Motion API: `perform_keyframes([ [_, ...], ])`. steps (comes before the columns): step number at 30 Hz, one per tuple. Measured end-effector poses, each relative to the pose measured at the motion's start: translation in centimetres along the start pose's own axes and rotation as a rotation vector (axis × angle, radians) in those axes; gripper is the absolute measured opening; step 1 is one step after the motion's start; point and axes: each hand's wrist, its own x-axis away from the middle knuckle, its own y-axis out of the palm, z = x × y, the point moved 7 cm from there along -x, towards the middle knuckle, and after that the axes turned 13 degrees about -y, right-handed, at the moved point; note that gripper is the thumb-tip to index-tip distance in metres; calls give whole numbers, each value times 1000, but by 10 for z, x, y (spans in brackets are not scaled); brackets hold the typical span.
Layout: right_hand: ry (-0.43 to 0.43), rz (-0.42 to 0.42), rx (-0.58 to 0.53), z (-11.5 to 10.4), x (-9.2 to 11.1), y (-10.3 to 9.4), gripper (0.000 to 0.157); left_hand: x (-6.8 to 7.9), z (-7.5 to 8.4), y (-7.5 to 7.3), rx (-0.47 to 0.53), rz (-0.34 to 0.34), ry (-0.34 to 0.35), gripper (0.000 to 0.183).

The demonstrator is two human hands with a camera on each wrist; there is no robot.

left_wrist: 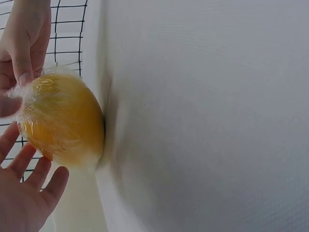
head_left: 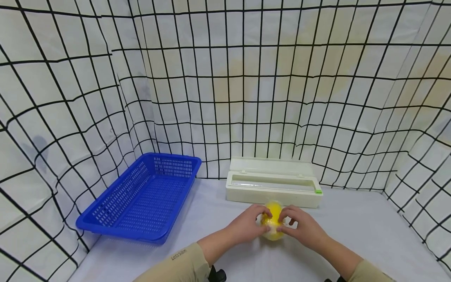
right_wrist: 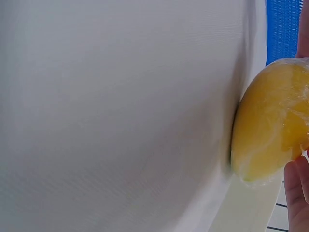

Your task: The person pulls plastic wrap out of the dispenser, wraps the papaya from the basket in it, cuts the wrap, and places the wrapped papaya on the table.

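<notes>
A rounded yellow fruit wrapped in clear cling film rests on the white tabletop, in front of a long dispenser box. From its left side, my left hand curls thumb and fingers in at the gathered film; the left wrist view shows its other fingers spread along the fruit. My right hand comes in from the opposite side, pinching the film with thumb and index finger. In the right wrist view the wrapped fruit shows at the right edge, and most of both hands falls outside the picture.
Just behind the hands stands the off-white cling film dispenser, lid raised, a clear roll inside. A blue perforated basket sits on the left. Black wire grid panels backed with white sheet surround the table.
</notes>
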Motion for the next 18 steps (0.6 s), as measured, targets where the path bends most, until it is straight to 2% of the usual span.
perform_keyframes([
  [3, 3, -12, -11, 0, -1, 1, 20, -1, -1, 2, -3, -31, 7, 45],
  [6, -2, -22, -22, 0, -2, 2, 20, -3, -2, 2, -22, -22, 15, 54],
  [12, -31, -19, -67, 4, 1, 1, 19, -8, -5, -2, -1, -12, -22, 47],
  [18, 51, -37, -131, 15, 1, 3, 17, -9, -9, 0, 61, -66, -48, 43],
])
